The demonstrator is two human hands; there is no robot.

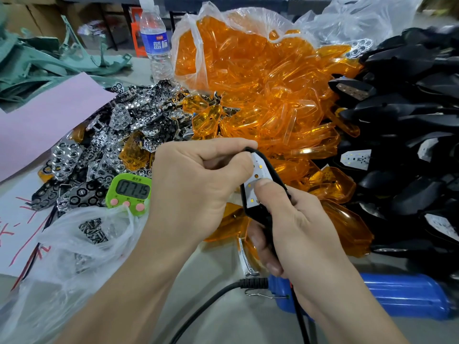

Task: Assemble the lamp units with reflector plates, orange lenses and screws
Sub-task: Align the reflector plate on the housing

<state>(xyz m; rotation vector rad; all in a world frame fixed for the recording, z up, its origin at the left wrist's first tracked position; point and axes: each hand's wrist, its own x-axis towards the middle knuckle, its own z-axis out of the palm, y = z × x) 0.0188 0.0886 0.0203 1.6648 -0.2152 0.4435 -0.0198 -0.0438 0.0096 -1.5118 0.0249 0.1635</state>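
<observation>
Hands both on one black lamp unit (259,214), held mid-frame above the counter (223,306). On the left hand (196,184) the fingers are curled, thumb and forefinger pinching the unit's top tip. The right hand (303,229) wraps the lower body from beneath, thumb pressed flat on the white LED board inside the housing. No lens or reflector on this unit.

Big heap of orange lenses (260,95) just behind the hands, partly spilling from a clear bag (198,28). Pile of shiny reflector plates (129,120) to the left of it, a few lenses mixed in. Small screws (93,230) sit in a thin bag (74,256) at lower left, just in front of a green timer (129,192) reading 07:15. Stack of black housings (409,108) along the right. Blue screwdriver (407,296) lies on the counter under the right forearm. Upright water bottle (154,38) at the back.
</observation>
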